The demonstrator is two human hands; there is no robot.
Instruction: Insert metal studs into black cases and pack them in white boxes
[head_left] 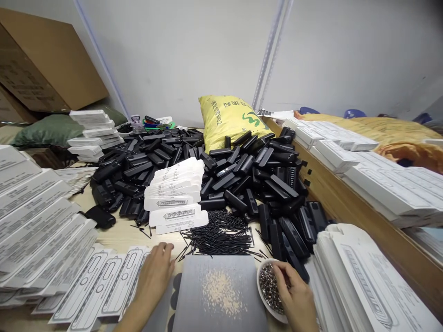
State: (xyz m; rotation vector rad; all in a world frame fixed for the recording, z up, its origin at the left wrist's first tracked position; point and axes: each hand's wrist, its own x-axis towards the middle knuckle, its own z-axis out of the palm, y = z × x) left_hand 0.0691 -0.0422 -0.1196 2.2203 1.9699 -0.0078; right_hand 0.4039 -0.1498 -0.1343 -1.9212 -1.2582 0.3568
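Observation:
My left hand (157, 272) rests at the table's front, left of a grey metal plate (194, 295), its fingers loosely bent and apart with nothing visible in them. Pale small grains (221, 293) lie scattered on the plate. My right hand (297, 295) reaches over a white bowl (260, 286) of small metal screws (269, 283). Its thumb and fingertips come together in a pinch at the screws; what lies between them is hidden. Beyond the plate is a heap of thin black sticks (221, 235).
Many black plastic cases (242, 170) are piled behind, against a yellow sack (231, 120). Folded white boxes (176, 212) lie mid-table. Stacked boxes (31, 216) stand left and printed cartons (374, 276) right. A wooden ledge (346, 198) borders the right side.

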